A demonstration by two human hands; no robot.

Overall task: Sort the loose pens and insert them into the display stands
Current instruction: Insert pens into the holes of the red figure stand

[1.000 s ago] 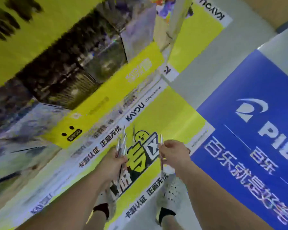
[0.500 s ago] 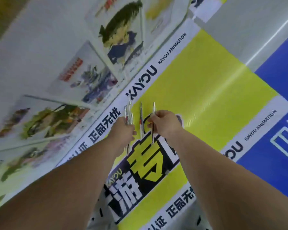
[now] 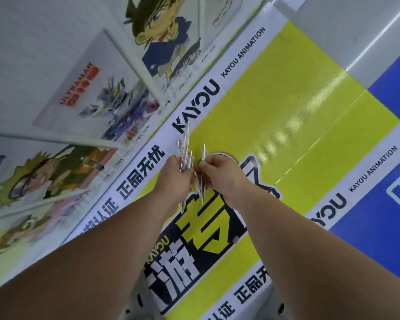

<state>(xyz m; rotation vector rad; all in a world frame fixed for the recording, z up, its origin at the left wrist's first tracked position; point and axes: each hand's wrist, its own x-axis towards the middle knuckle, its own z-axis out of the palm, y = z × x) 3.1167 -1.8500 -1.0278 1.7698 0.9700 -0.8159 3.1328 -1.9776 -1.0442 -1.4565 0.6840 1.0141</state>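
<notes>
**Op:** Floor first: a glossy yellow vinyl floor graphic [image 3: 286,112] w/ black KAYOU lettering fills mid-frame. There's a blue floor panel [image 3: 390,88] at the right edge and a grey floor strip [image 3: 333,31] top right.

**Desk:** What's on the left?

**Op:** A white display unit w/ cartoon-character posters [image 3: 90,77], white bars framing each panel. It's a bit soft, so I can't read the small print.

**Desk:** Hands?

**Op:** Both in shot, bare arms stretched fwd, meeting approx centre over the yellow. The left hand [image 3: 173,179] has its fingers curled round a bundle of slim clear-barrelled pens [image 3: 184,155] w/ silver tips and red bands. They're fanned slightly, upper ends pointing away from me toward the KAYOU strip, and one sticks out well past the rest.

**Desk:** And the right?

**Op:** The right hand [image 3: 219,174] pinches a single clear pen [image 3: 203,158] btwn thumb and fingers, fingers tucked in tight. I see the pen near upright in frame, one end above the knuckles, the other below the hand.

**Desk:** Are the two lots touching?

**Op:** Just beside each other, knuckles nearly meeting. One more red-marked pen sits in the gap. I can't tell which hand has it.

**Desk:** How many in the bundle?

**Op:** Several. They overlap too much for a count.

**Desk:** Anything else?

**Op:** White perforated shoes [image 3: 134,303] poke in at the bottom edge, under my arms, on the floor print.
</notes>
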